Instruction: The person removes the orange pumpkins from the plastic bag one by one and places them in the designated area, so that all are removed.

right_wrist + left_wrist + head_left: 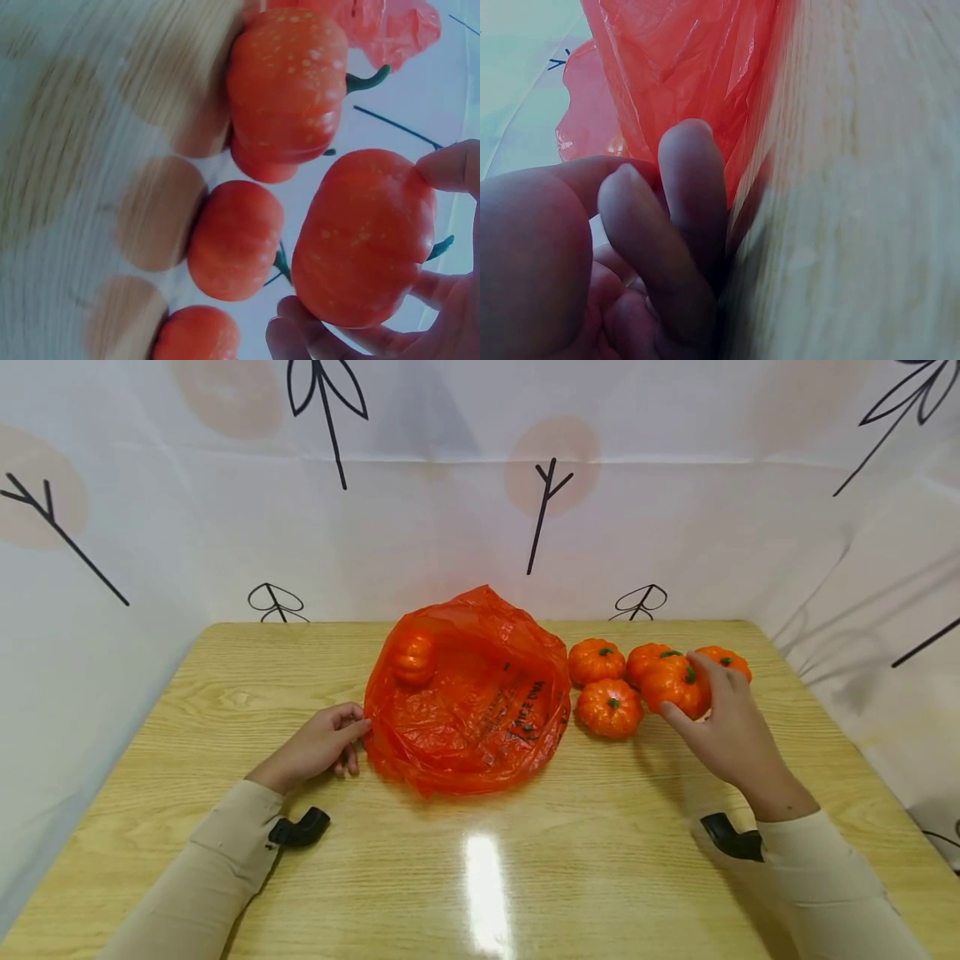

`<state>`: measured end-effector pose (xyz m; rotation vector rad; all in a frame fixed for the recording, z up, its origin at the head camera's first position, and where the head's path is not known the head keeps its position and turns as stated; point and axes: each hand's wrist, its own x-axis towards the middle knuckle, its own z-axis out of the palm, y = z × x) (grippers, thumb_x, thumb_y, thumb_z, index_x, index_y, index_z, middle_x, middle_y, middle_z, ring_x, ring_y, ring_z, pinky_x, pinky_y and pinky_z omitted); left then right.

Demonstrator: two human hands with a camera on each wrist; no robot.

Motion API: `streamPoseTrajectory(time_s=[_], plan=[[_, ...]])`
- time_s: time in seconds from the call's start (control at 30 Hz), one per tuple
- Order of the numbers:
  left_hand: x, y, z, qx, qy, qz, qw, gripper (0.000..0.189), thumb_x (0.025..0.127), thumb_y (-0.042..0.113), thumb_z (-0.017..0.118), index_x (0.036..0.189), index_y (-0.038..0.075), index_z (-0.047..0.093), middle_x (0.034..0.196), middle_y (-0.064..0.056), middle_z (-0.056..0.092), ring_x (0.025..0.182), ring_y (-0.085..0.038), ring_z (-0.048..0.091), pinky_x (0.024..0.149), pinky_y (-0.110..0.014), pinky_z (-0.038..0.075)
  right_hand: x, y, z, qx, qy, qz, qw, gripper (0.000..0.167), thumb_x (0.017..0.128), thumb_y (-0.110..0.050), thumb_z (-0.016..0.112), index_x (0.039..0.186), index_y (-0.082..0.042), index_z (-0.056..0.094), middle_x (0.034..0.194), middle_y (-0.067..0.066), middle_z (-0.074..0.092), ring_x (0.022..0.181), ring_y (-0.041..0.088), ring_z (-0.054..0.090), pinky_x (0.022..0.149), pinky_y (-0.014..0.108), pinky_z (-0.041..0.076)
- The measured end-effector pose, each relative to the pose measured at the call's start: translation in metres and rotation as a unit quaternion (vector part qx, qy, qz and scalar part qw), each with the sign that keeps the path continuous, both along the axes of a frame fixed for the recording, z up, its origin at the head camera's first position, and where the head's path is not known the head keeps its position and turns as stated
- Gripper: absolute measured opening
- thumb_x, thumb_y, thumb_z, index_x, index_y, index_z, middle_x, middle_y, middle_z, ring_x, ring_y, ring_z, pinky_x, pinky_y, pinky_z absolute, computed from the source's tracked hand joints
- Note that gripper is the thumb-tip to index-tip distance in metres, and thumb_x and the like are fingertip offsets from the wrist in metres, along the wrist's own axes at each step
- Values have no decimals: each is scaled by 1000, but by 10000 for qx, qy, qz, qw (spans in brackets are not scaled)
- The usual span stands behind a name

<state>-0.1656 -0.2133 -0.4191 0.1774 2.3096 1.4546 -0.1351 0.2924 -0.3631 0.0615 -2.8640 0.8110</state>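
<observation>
An orange plastic bag (480, 777) with dark print stands on the table with its mouth spread wide. Inside it, at the left, lies one small toy pumpkin (415, 658). My left hand (318, 743) pinches the bag's left edge between thumb and index finger, the other fingers loosely curled near the wood. To the right, my right hand (731, 727) grips another orange pumpkin (364, 240) with a green stem, thumb on one side and fingers on the other. That pumpkin is raised off the table, in front of the others.
Right of the bag, several more pumpkins (609, 708) sit close together on the wooden table (375, 868); the nearest ones are right at the bag's edge. A patterned white cloth (450, 527) hangs behind. Black curved pieces (300, 828) stick out at both wrists.
</observation>
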Motion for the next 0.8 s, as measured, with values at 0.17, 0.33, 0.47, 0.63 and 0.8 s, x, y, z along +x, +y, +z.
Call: streamPoseTrajectory(time_s=[0.17,0.33,0.47,0.63,0.8], plan=[[0,0,-1,16,16,-18,10000,29,106,33,51,103,4,49,64,-9,60,53,-19,61,47,-29,50,-3,3,-3,121,-302,29,9995,77,98,-40,59,156,-4,22,147,42,25,117,60,44,90,74,40],[0,0,-2,19,30,-41,10000,29,106,33,51,103,4,49,64,-9,60,53,-19,61,47,-28,50,-6,8,-8,217,-640,113,9976,80,98,-45,57,156,-3,20,147,44,24,119,62,43,91,76,39],[0,0,-2,13,24,-37,10000,29,106,33,51,102,4,49,65,-9,60,54,-19,61,47,-28,50,-8,12,-12,217,-806,183,9963,83,98,-48,56,156,-2,19,148,43,23,125,62,37,97,77,34],[-1,0,-1,-4,22,-24,10000,30,106,34,51,103,4,49,66,-10,60,54,-20,61,48,-28,50,-11,15,-16,204,-818,269,9961,84,98,-49,58,154,1,21,147,44,24,129,61,33,100,77,30],[-1,0,-2,24,4,-22,10000,30,106,34,51,103,4,50,69,-10,59,55,-20,61,48,-28,50,-13,18,-19,226,-842,374,9955,83,98,-47,60,153,2,22,146,45,25,128,62,34,100,77,30]])
